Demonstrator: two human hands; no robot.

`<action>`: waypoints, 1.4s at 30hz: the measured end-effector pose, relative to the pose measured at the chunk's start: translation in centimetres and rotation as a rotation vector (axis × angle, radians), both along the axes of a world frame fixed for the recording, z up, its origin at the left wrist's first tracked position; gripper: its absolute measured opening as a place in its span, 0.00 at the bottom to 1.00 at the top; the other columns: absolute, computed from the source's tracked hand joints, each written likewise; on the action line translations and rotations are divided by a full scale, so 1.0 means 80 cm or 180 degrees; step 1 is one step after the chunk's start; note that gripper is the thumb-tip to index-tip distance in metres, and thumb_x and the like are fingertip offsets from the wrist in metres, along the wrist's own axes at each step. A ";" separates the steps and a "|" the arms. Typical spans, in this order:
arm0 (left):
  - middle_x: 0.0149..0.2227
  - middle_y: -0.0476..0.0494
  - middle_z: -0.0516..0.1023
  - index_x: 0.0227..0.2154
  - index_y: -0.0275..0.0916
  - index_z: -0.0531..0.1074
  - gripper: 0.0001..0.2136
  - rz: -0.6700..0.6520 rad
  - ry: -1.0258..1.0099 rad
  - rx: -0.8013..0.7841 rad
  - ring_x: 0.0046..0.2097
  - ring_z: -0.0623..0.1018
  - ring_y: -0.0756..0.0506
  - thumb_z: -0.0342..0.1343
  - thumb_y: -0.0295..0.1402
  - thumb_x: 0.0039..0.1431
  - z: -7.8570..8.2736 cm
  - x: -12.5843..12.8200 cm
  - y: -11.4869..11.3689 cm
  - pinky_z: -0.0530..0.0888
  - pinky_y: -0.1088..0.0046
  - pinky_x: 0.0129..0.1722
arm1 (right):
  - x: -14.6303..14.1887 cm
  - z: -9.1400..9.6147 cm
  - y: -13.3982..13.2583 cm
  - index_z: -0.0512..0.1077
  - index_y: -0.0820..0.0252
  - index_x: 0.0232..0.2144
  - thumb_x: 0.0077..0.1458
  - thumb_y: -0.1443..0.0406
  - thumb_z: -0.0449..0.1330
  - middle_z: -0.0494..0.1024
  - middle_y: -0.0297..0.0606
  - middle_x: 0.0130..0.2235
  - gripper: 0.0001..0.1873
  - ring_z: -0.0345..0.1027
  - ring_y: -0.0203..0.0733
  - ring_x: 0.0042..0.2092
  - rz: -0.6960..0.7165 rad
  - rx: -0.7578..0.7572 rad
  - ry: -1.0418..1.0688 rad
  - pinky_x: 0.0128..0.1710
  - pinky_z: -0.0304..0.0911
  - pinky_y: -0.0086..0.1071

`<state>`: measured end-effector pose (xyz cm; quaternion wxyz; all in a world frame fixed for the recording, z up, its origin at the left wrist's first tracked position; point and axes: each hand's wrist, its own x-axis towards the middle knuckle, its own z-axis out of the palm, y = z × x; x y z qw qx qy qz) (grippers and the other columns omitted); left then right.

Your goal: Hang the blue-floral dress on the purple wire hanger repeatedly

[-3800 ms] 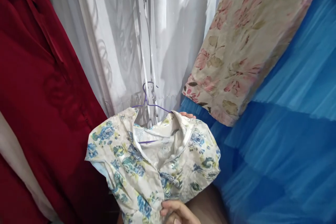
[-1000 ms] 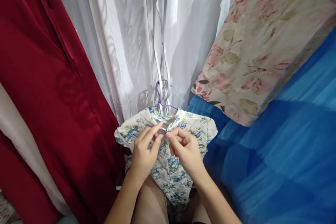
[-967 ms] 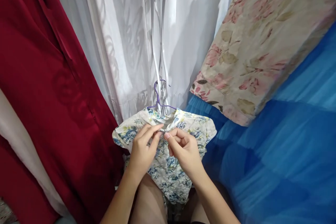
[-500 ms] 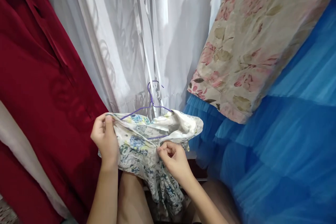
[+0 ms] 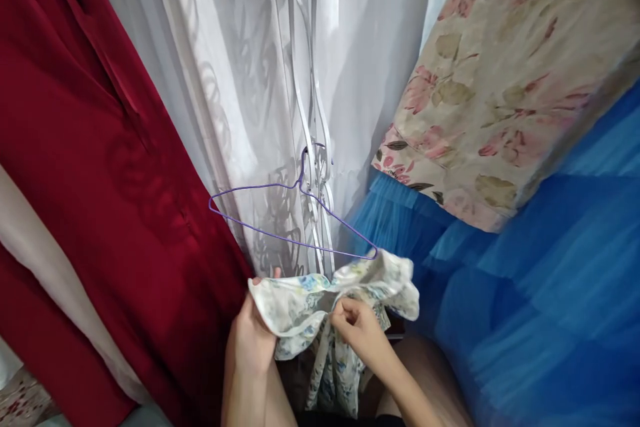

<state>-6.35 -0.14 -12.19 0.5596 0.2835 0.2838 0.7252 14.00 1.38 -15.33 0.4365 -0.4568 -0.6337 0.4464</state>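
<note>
A small white shirt with blue flowers (image 5: 320, 297) hangs bunched below a purple wire hanger (image 5: 280, 217). The hanger's hook sits on thin white straps in front of a white sheer curtain (image 5: 260, 80). The hanger is bare except at its right tip, where the shirt still touches it. My left hand (image 5: 253, 340) grips the shirt's left edge, fingers closed around the cloth. My right hand (image 5: 357, 327) pinches the shirt near its middle.
A dark red garment (image 5: 90, 147) hangs at the left, over a pale cloth. A cream fabric with pink flowers (image 5: 495, 93) hangs at the upper right above blue tulle (image 5: 540, 293). My bare knees show at the bottom.
The shirt has come down off the hanger, which now hangs nearly bare. Both hands have dropped lower with the shirt, the left one moving right toward the middle.
</note>
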 end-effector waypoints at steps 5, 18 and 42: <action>0.55 0.32 0.75 0.31 0.37 0.75 0.13 -0.0495 0.0042 0.0131 0.54 0.77 0.35 0.63 0.44 0.55 0.020 0.074 -0.050 0.74 0.60 0.50 | 0.045 0.001 -0.028 0.73 0.59 0.24 0.44 0.71 0.60 0.75 0.36 0.29 0.03 0.67 0.44 0.34 -0.0065 0.0278 -0.1163 0.37 0.61 0.35; 0.53 0.34 0.70 0.62 0.43 0.60 0.33 -0.1464 0.1071 0.0507 0.49 0.76 0.41 0.64 0.36 0.55 0.014 0.147 -0.060 0.72 0.64 0.50 | 0.080 0.066 -0.095 0.76 0.62 0.33 0.58 0.47 0.58 0.75 0.38 0.30 0.23 0.67 0.42 0.32 0.0402 -0.0503 0.0743 0.36 0.65 0.34; 0.41 0.40 0.78 0.35 0.38 0.78 0.12 0.0028 0.3938 0.0635 0.46 0.75 0.40 0.58 0.42 0.58 0.025 0.071 -0.040 0.71 0.69 0.47 | 0.212 0.184 0.125 0.74 0.60 0.24 0.39 0.63 0.67 0.77 0.35 0.21 0.08 0.69 0.40 0.22 -0.0766 0.0221 0.1395 0.25 0.62 0.31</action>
